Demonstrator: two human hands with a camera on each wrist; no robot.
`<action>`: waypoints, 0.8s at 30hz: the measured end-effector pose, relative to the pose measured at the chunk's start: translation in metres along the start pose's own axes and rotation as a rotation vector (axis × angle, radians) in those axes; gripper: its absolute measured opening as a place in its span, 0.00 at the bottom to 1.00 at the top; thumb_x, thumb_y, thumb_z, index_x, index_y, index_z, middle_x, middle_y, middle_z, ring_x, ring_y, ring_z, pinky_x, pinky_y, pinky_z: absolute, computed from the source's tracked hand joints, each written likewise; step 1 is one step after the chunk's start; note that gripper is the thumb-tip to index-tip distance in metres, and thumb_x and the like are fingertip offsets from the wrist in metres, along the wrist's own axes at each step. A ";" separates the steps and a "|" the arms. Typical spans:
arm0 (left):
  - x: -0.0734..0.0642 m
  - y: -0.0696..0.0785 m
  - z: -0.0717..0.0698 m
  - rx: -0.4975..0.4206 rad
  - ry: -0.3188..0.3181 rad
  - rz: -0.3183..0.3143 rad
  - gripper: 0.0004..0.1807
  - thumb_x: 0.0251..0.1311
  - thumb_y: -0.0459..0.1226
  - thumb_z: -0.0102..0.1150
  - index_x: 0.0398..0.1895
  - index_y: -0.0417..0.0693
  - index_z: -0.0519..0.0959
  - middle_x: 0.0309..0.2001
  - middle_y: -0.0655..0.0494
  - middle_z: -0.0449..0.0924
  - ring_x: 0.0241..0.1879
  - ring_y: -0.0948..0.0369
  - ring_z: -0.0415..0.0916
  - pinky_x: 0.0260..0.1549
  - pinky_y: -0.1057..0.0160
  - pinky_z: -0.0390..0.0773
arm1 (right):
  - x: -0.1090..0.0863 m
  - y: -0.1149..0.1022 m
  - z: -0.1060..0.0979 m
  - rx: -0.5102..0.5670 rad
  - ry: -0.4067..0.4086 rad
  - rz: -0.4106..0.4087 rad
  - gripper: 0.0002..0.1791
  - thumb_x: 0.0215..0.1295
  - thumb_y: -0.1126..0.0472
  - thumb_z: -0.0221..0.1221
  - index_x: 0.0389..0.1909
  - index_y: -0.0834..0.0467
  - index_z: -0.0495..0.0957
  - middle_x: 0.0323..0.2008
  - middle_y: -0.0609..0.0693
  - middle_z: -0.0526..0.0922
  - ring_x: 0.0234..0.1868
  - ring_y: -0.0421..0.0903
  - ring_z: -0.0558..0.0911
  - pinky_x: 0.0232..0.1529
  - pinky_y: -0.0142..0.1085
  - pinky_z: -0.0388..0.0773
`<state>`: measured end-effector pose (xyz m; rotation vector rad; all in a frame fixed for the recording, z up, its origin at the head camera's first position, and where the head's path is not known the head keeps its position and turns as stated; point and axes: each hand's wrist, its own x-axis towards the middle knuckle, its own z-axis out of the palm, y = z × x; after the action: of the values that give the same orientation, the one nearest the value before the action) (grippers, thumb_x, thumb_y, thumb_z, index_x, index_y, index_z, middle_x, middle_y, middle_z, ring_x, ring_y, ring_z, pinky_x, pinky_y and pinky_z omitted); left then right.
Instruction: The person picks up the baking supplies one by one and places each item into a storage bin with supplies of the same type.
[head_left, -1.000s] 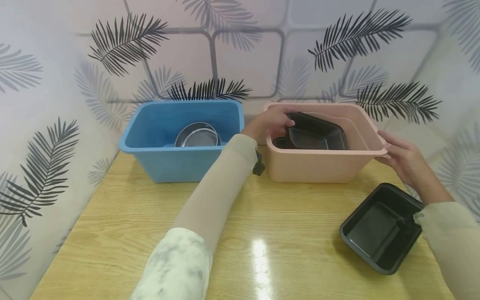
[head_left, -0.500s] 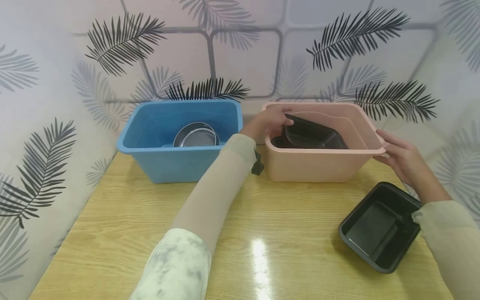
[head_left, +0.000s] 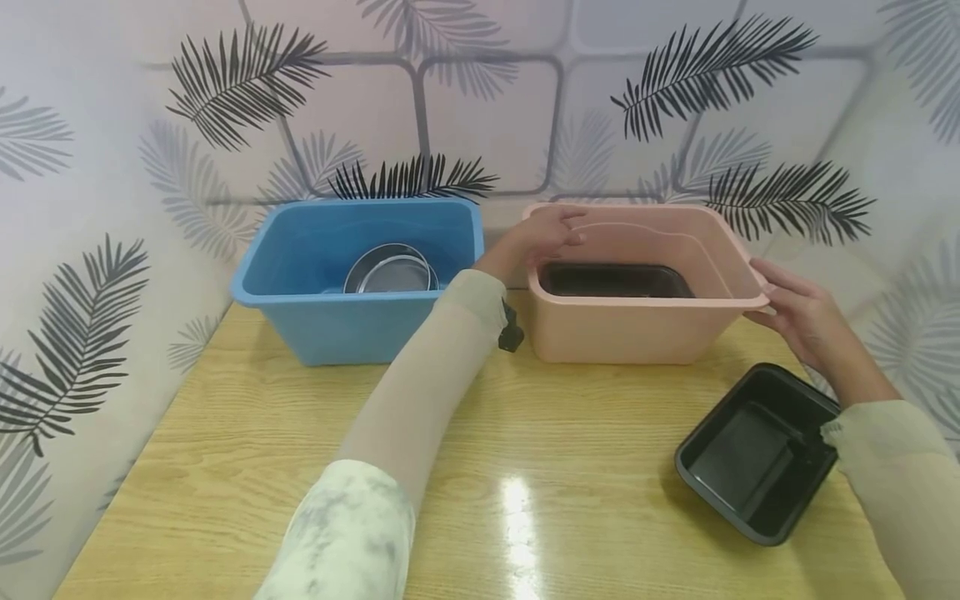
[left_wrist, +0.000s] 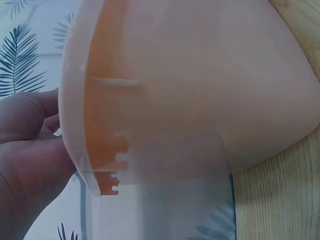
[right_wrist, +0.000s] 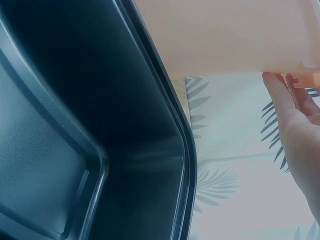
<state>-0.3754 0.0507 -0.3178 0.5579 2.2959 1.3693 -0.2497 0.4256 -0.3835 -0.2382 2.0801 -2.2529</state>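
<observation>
Because its walls look like moulded plastic, the pink tub (head_left: 618, 335) should be fairly light and stiff, smooth enough to slip a little, and best held under the flared rim at its two short ends. It stands upright at the far side of the wooden desk (head_left: 450, 483). Inside lies a black pan (head_left: 615, 281), mostly hidden by the tub's front wall; it is probably coated metal, rigid but not heavy, and its thin edge would be the place to pinch. My left hand (head_left: 538, 235) is at the tub's left end, fingers loosely extended over the inside and holding nothing. My right hand (head_left: 804, 308) grips the rim at the right end, fingers bent around it. Nearer me on the right, partly covered by my right sleeve (head_left: 892, 467), a rectangular black baking pan (head_left: 738, 467) rests hollow side up. Left of the pink tub, just beside it, stands a blue tub (head_left: 352, 329) containing round metal tins (head_left: 397, 277). Behind everything is pale wallpaper (head_left: 495, 125) patterned with feathery leaves.
</observation>
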 end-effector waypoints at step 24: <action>-0.050 -0.010 0.042 -0.513 -0.017 0.262 0.31 0.73 0.30 0.53 0.77 0.45 0.61 0.73 0.44 0.65 0.69 0.51 0.70 0.59 0.58 0.81 | -0.001 -0.002 0.001 0.015 0.007 0.027 0.33 0.78 0.62 0.50 0.80 0.57 0.51 0.81 0.48 0.50 0.60 0.32 0.77 0.49 0.28 0.84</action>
<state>-0.3132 0.0502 -0.3381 0.7043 1.7914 1.9778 -0.2480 0.4251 -0.3820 -0.2002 2.0568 -2.2562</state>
